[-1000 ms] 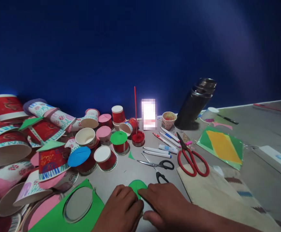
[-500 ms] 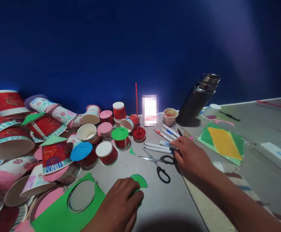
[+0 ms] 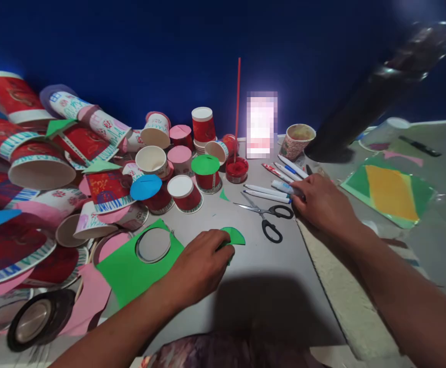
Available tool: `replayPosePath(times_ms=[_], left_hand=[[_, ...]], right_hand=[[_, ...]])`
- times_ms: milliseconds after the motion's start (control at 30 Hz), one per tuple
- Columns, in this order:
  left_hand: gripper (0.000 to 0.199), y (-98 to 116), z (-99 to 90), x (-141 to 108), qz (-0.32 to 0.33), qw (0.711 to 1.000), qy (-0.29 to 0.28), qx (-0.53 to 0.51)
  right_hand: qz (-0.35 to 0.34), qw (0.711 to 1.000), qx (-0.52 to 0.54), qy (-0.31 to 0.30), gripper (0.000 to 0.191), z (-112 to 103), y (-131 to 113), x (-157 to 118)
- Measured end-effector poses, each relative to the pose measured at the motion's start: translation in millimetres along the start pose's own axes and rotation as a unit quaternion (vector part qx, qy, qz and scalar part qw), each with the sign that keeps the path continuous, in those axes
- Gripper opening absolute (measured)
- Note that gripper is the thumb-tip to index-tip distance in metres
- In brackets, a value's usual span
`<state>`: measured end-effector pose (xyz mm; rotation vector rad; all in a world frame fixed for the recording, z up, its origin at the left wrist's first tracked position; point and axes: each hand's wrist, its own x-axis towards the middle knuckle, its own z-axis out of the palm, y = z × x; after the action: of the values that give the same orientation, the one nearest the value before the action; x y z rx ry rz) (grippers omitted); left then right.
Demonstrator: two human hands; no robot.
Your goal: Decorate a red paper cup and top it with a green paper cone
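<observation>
My left hand (image 3: pixel 207 258) is closed on a green paper disc (image 3: pixel 236 236), whose rounded edge shows past the fingers. To the right, my right hand (image 3: pixel 317 197) has its fingers wrapped round the grey end of a marker (image 3: pixel 282 187) with a pale blue label, lying among other pens. Black-handled scissors (image 3: pixel 272 217) lie open between the hands, blades pointing left. A green sheet (image 3: pixel 127 271) with a round hole lies left of my left hand. White markers (image 3: pixel 265 193) rest just above the scissors.
Decorated paper cups (image 3: pixel 104 189) crowd the left side. A red pot (image 3: pixel 237 171) holds an upright red stick. At the back stand a lit phone (image 3: pixel 261 125), a patterned cup (image 3: pixel 299 140) and a dark flask (image 3: pixel 357 107). Packaged coloured paper (image 3: pixel 392 191) lies right.
The view has tilted down, so the table things appear higher, and a black round lid shows at lower left. Both hands keep nearly the same places on the table.
</observation>
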<state>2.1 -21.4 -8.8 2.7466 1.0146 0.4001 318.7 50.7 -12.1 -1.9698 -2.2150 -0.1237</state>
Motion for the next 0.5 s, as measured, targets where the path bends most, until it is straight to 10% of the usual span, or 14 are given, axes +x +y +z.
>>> replayPosePath(times_ms=[233,500], left_hand=[[0.018,1,-0.8,0,0.006,1.0,0.01,-0.007],[0.017,2,-1.0,-4,0.026,0.999,-0.006,0.038]], right_hand=[[-0.055,0.984,0.108,0.134,0.018,-12,4,-5],[-0.184,0.925,0.328,0.052,0.016,-33,-46,-34]])
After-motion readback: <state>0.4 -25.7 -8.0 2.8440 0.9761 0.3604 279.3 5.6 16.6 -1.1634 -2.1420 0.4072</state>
